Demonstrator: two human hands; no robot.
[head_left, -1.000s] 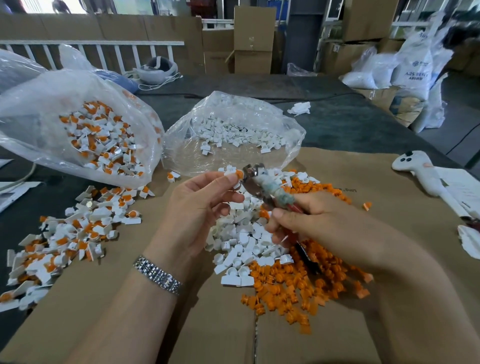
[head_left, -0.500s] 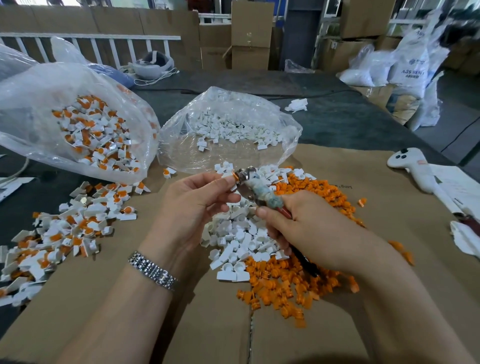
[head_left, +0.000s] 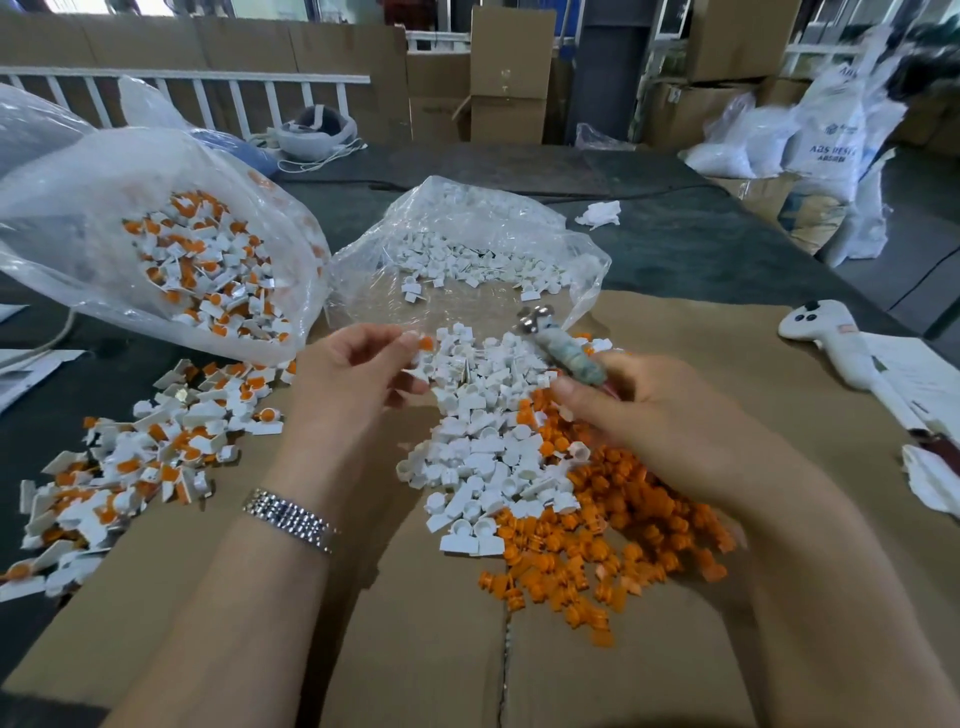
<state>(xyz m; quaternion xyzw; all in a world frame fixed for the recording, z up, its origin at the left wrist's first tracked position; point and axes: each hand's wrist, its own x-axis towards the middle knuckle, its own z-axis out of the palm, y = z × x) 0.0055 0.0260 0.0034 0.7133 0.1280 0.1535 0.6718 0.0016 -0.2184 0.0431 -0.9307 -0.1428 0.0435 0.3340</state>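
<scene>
My left hand (head_left: 353, 374) pinches a small white piece with an orange plug (head_left: 423, 347) between thumb and fingertips, above the pile of white pieces (head_left: 488, 441). My right hand (head_left: 654, 415) grips a small metal-headed tool with a taped handle (head_left: 558, 348); its head points up and left, a short way right of the pinched piece. A heap of orange plugs (head_left: 613, 530) lies under and below my right hand on the cardboard sheet (head_left: 260, 597).
Joined white-and-orange pieces (head_left: 140, 457) are scattered at the left, below a clear bag of them (head_left: 197, 260). Another clear bag (head_left: 467, 260) with white pieces lies ahead. A white controller (head_left: 831, 332) and papers sit at right. Cardboard boxes and sacks stand behind.
My hands have drawn apart: the tool's head, which was against the pinched piece, now sits to its right. The left hand moved left with the piece.
</scene>
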